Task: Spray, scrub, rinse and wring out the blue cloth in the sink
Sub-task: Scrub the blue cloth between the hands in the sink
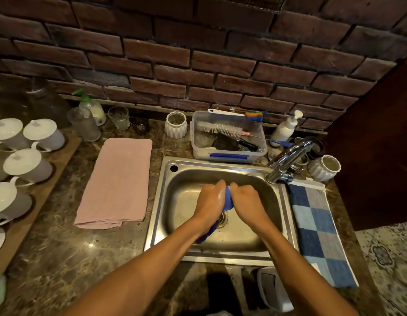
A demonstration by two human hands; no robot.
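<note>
Over the steel sink [220,164], both of my hands grip the blue cloth [228,200] above the drain. My left hand [211,201] has suds on its edge and is closed around the cloth, whose tail hangs below my left wrist. My right hand [247,199] is closed on the cloth's other side, knuckles almost touching the left hand. Most of the cloth is hidden inside the two fists. The chrome tap [289,159] stands at the sink's right back corner, and I see no water running from it.
A pink towel [117,183] lies left of the sink, a blue checked towel [319,233] to its right. Behind the sink stand a clear tub of brushes [227,139] and a white pump bottle [287,126]. White lidded cups [27,165] sit at the far left, with glasses and a spray bottle [93,106] behind.
</note>
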